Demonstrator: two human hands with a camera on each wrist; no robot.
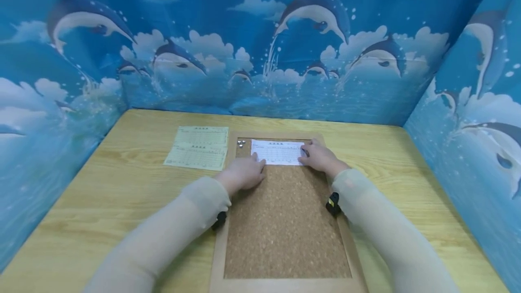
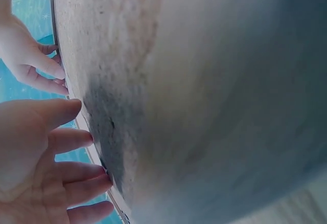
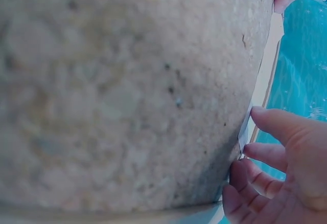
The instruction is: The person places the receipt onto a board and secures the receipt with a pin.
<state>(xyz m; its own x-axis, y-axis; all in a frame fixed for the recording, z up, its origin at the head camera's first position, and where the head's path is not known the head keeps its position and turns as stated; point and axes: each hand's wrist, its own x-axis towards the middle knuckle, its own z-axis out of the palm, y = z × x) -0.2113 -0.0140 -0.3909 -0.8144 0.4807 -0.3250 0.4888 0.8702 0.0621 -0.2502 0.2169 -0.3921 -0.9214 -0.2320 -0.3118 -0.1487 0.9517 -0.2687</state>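
A white printed slip lies flat across the top of a wood-framed cork board. At its lower left corner my left hand touches the paper with its fingertips. In the left wrist view, the left fingers are spread and fairly straight. My right hand rests at the slip's right end, thumb on the lower corner. Seen from the right wrist, the thumb and index finger lie along the paper's edge, the other fingers loosely bent by the frame.
Small shiny metal pieces sit on the cork left of the white slip. Two pale green printed slips, an upper one and a lower one, lie on the wooden table left of the board. Dolphin-printed blue sheets stand behind and beside the table.
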